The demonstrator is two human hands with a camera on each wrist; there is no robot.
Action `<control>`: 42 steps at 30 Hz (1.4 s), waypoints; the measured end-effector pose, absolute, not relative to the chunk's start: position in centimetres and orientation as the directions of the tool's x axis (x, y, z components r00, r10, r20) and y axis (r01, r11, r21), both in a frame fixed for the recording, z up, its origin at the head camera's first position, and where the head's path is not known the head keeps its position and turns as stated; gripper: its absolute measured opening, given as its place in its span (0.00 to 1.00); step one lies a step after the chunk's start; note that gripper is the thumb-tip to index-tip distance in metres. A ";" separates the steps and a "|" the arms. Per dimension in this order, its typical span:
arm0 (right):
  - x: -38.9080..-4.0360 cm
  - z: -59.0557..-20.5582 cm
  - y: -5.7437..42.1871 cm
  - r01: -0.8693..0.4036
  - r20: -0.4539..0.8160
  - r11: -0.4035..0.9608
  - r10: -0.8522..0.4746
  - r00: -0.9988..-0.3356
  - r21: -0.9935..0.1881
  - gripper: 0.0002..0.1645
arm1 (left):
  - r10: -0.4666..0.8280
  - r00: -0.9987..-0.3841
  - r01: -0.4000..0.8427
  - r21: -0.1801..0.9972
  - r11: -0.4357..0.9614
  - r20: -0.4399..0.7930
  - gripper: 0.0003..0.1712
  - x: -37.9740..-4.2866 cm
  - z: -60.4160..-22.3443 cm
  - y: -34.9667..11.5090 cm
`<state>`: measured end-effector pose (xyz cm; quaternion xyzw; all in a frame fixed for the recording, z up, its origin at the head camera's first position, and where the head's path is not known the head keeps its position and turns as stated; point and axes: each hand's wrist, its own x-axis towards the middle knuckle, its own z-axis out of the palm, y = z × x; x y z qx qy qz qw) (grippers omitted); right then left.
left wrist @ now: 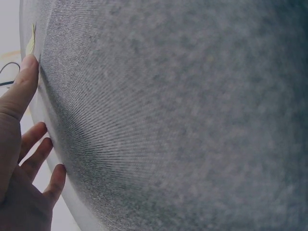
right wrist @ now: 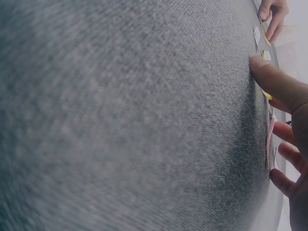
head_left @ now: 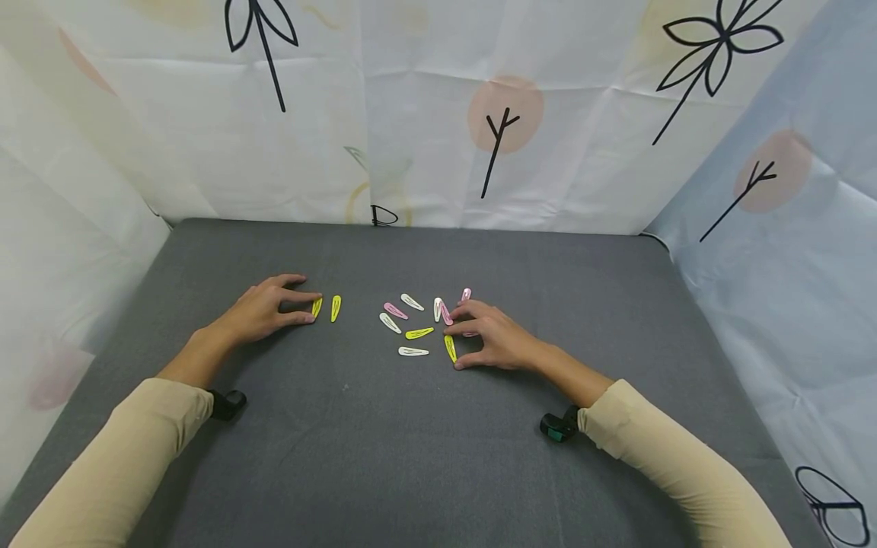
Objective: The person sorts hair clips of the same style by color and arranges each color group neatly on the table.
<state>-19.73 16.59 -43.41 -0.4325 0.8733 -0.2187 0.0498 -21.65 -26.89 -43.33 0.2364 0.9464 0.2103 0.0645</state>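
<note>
In the head view my left hand pinches a yellow hair clip end to end on the grey table, index fingertip at its far end and thumb at the near one. A second yellow clip lies just right of it. My right hand holds another yellow clip the same way, between thumb and index finger. Beneath and beside its fingers lie pink clips, partly hidden. The right wrist view shows the right thumb close by a yellow clip.
Between the hands several loose clips lie scattered: white, pink and yellow. Grey cloth covers the table. Printed white curtains close off its back and sides.
</note>
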 end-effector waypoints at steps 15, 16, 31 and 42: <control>-19.7 -42.8 15.9 -0.747 0.127 0.522 -0.779 -0.614 -0.411 0.31 | 0.470 -0.882 0.412 0.434 0.801 -0.030 0.28 -21.5 -43.1 -26.8; -19.8 -42.7 15.6 -0.749 0.134 0.524 -0.777 -0.615 -0.406 0.30 | 0.470 -0.882 0.412 0.435 0.801 -0.030 0.28 -21.5 -43.1 -26.8; -21.1 -41.3 10.3 -0.717 0.217 0.628 -0.687 -0.694 -0.304 0.30 | 0.478 -0.878 0.423 0.435 0.795 -0.020 0.29 -21.5 -43.2 -26.9; -21.6 -41.8 5.0 -0.697 0.165 0.667 -0.681 -0.714 -0.264 0.30 | 0.485 -0.874 0.434 0.436 0.789 -0.009 0.28 -21.6 -43.3 -26.9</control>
